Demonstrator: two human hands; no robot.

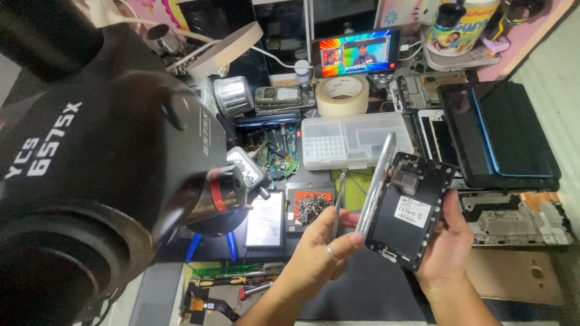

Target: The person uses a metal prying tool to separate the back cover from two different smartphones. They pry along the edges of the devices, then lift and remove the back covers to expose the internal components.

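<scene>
Large black microscope head [90, 151] fills the view to the left of both hands and hides much of the table [374, 290] beneath it; its lower eyepiece end is cut off by the frame edge. Both forearms enter from the bottom edge, only partly seen. Left hand [320, 253], ring on one finger, has its grip closed around a thin metal tool [336, 208] that stands up between the fingers, and the same fingers pinch the lower end of a silver phone frame [376, 184], seen edge-on and tilted upward; how the tool tip meets the frame is hard to make out. Right hand [450, 241] has its grip closed on the right edge and lower corner of an opened black phone body [412, 208], its inside face toward the camera, white label and camera module visible; the palm side is hidden behind it. Frame and body touch along the body's left edge, held in the air above the table. Beyond the grips: clear plastic parts box [350, 142], roll of tape [342, 95], small lit screen [356, 54]. Left of the left grip: a black tray of small screws [310, 208] and a flat battery [266, 218]. Right of the right grip: a dark tablet [501, 136], partly stacked, details unclear.
</scene>
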